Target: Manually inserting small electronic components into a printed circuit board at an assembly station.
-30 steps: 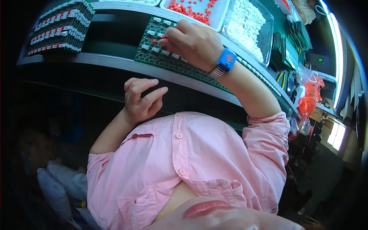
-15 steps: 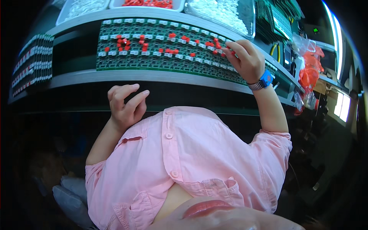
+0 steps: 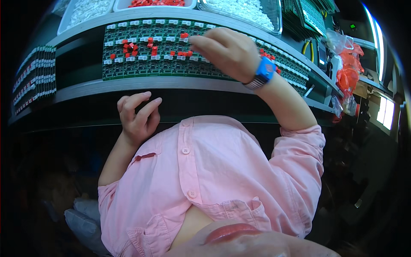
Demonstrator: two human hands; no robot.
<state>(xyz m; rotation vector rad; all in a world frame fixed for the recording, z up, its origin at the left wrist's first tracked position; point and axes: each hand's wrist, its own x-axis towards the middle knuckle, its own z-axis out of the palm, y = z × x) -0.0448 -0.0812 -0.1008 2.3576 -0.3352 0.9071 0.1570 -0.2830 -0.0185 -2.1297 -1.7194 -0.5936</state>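
Observation:
A long row of green circuit boards [image 3: 124,70] lies in front of me, fitted with lines of small white connectors [image 3: 160,21]. Small red connectors [image 3: 130,48] are scattered over the middle of the boards, some in little heaps. My right hand [image 3: 229,53], with a blue watch on its wrist, hovers over the boards with its fingertips drawn together beside a few red connectors. Anything between those fingertips is hidden. Below the near rail, my left hand [image 3: 140,113] is raised in the air, fingers loosely bent and apart, holding nothing.
Beyond the far rail [image 3: 85,25] stand a tray of red connectors [image 3: 158,3] and two containers of white ones [image 3: 87,13] [image 3: 244,13]. Stacked boards [image 3: 36,79] stand at the left, more [image 3: 304,19] at the far right. Yellow-handled pliers [image 3: 305,47] and red bags [image 3: 349,73] are rightward.
My right hand has moved left along the boards, from the right-hand red connectors to the middle ones. My left hand has stayed nearly still. The whole view has shifted slightly.

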